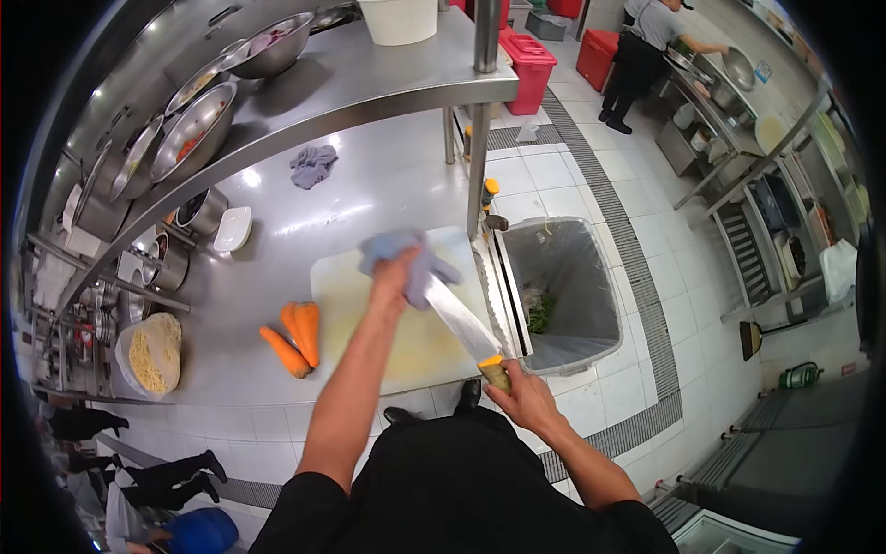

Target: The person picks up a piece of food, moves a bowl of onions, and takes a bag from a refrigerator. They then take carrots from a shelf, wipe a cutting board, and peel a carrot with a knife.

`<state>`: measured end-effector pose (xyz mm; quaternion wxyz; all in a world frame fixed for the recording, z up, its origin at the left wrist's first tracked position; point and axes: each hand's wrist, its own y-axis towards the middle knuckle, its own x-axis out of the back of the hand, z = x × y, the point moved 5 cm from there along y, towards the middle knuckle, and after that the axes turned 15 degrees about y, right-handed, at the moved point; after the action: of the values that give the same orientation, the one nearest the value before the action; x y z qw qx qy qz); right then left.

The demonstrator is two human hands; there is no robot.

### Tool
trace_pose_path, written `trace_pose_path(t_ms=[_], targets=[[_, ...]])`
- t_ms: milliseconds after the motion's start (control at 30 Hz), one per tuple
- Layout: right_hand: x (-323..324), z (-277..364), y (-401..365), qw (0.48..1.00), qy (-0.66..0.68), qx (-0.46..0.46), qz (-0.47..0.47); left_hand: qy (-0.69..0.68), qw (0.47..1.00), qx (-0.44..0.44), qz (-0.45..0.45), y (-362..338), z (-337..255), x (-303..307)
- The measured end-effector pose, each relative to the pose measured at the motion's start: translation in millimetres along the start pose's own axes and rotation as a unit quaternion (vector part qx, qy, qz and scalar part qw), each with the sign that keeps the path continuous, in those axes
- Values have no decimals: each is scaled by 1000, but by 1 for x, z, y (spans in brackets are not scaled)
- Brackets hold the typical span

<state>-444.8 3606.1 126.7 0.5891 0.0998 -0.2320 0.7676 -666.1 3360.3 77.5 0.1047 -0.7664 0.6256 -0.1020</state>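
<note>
**Desk:** What did the knife (461, 323) look like?

**Photographer:** It had a broad, long, bright steel blade and a yellowish handle (496, 371). The blade's upper part was hidden by a blue-grey cloth (386, 247).

**Desk:** Which way did it point?

**Photographer:** Away from the person and up to the left in the head view. Its long axis ran diagonally from the handle at the counter's (388, 185) near edge toward the middle of the board (341, 286). I could not see the tip inside the cloth.

**Desk:** And where was it?

**Photographer:** It was held in the air above the right end of the pale board, just beside the lined bin (581, 277).

**Desk:** The hands?

**Photographer:** They were apart, one at each end of the knife. The right hand (526, 397) was clenched around the handle, low and close to the body. The left hand (395, 277) was stretched out ahead, with its fingers closed on the cloth and the cloth pressed around the blade.

**Desk:** Anything else in frame?

**Photographer:** Three carrots (300, 334) lay touching one another at the board's left edge. A bag of noodles (152, 355) sat further left, and a crumpled rag (313, 164) lay on the far counter. Steel bowls (198, 129) stood on the shelf (369, 83) above. A second person (646, 46) worked at a distant station, well apart from all this.
</note>
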Motion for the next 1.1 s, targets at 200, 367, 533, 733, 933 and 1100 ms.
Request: trace_pose_path(t_ms=[200,367,533,733,933,1100], targets=[[11,-27,27,997,-39,5,-65,-10,992,66,107,-6,-54,97],[-47,18,116,993,26,33,-113,-6,987,21,159,-95,-2,-6],[-88,49,137,983,-54,158,-79,-91,984,91,120,-84,17,5],[-99,81,136,986,-50,148,-51,-94,992,80,24,-57,-1,40],[-118,98,123,988,-45,148,-11,-97,994,36,-43,-28,-17,82],[-125,114,102,989,-28,136,46,-104,989,-5,-101,-6,-51,146]])
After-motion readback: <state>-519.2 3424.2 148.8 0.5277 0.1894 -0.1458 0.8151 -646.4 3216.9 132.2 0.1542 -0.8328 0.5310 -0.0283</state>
